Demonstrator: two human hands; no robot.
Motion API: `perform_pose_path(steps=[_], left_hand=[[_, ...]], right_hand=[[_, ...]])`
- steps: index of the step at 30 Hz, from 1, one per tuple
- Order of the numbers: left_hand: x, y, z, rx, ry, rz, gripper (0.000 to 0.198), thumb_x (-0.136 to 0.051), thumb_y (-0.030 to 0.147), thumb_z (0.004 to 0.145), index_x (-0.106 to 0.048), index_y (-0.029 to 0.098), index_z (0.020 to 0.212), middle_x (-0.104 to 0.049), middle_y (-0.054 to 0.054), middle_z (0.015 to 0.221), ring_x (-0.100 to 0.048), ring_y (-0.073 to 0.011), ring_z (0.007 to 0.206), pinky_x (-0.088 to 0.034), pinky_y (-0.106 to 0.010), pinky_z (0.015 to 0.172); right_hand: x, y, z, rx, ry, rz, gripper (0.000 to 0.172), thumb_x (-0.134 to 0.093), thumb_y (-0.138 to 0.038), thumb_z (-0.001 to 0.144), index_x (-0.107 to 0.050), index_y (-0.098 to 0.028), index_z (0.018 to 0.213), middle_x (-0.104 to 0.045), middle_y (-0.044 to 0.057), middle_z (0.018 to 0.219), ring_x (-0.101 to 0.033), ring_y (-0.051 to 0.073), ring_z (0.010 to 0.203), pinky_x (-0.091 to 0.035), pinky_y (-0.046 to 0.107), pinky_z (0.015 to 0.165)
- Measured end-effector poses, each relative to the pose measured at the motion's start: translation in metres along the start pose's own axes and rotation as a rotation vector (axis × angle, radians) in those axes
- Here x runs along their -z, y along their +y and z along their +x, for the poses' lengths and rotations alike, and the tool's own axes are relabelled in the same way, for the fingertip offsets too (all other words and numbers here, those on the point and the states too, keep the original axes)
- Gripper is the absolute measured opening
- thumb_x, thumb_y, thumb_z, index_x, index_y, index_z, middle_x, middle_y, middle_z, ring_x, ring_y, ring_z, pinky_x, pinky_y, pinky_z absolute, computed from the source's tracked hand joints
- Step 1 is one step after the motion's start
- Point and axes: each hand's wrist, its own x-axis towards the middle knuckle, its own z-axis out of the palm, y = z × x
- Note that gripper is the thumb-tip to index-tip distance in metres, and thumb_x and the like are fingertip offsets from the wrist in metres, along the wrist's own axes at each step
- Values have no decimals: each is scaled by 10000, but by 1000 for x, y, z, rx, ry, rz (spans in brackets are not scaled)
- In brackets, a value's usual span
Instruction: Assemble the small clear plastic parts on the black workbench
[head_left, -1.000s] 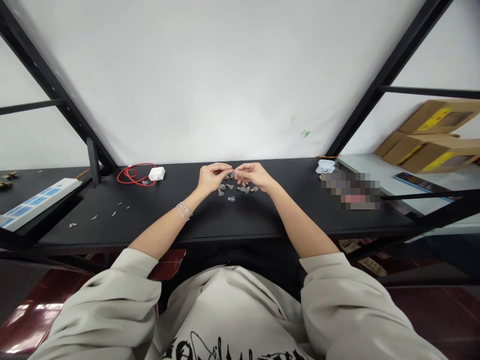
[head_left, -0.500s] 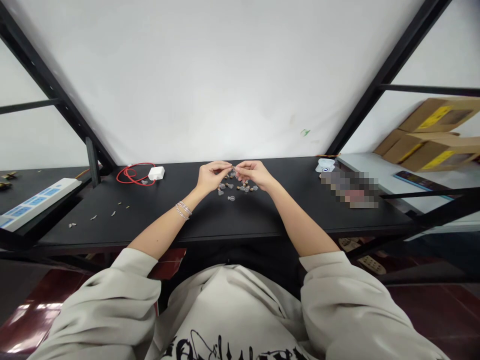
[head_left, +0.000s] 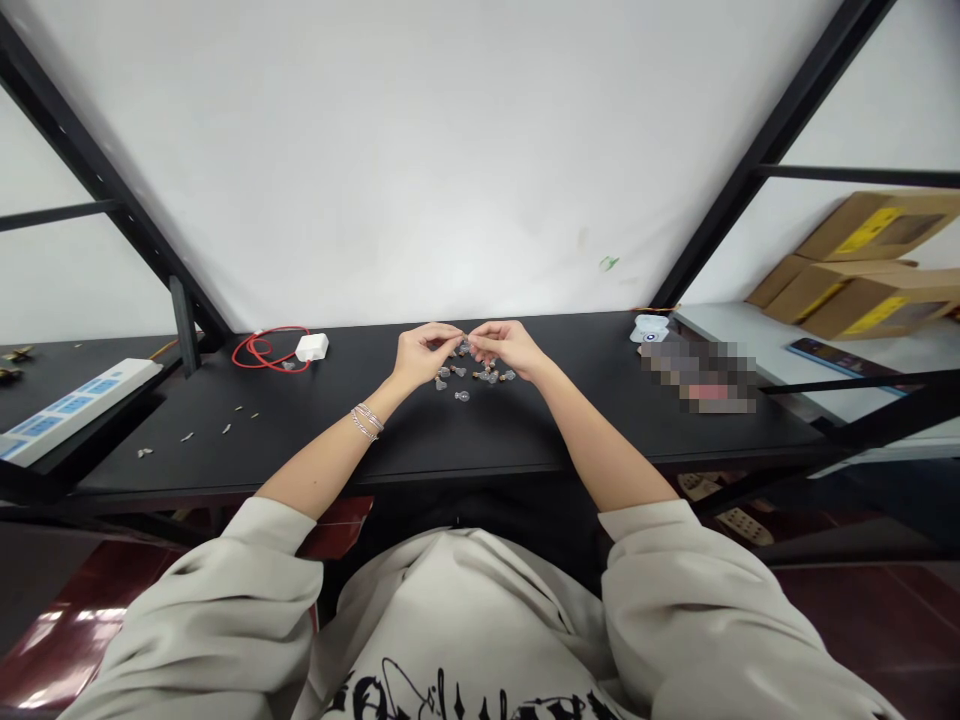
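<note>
My left hand (head_left: 427,350) is closed in a pinch at the back middle of the black table (head_left: 360,400). Opposite it, my right hand (head_left: 508,347) pinches too, and the fingertips of both almost meet. Between them shows a small clear bulb-shaped piece (head_left: 465,347), partly hidden by the fingers. Below the hands lie several like it, some with brownish ends, such as a clear bulb-shaped piece (head_left: 509,375) at the right of the group. Nearest to me is a single clear bulb without a brown end (head_left: 463,396).
On the left are a white charger (head_left: 312,347) with a red cable (head_left: 259,350), small scraps (head_left: 187,437) and a white power strip (head_left: 79,405). At the right stand a white case (head_left: 649,329) and a blurred-out item (head_left: 701,380). Black frame posts (head_left: 750,170) rise on both sides; cardboard boxes (head_left: 862,290) lie beyond.
My right fingertips have shifted very slightly left, closer to the left ones. The pinch of both hands stays the same, and the pieces on the table lie as before.
</note>
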Motion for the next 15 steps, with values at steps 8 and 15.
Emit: perform_pose_path(steps=[8, 15], left_hand=[[3, -3, -1, -16, -51, 57, 147, -695, 303, 804, -772, 186, 847, -750, -87, 897, -703, -194, 815, -585, -335, 737], [5, 1, 0, -56, -72, 132, 151, -654, 282, 828, -772, 195, 866, -753, -82, 916, -703, -196, 829, -586, -338, 742]], right_hand=[[1, 1, 1, -9, -5, -28, 308, -806, -447, 701, -731, -165, 800, -693, 43, 694, -604, 125, 580, -455, 228, 495], [1, 3, 2, -18, -23, -24, 308, -800, -456, 714, -728, -166, 786, -677, 39, 667, -596, 120, 568, -454, 220, 489]])
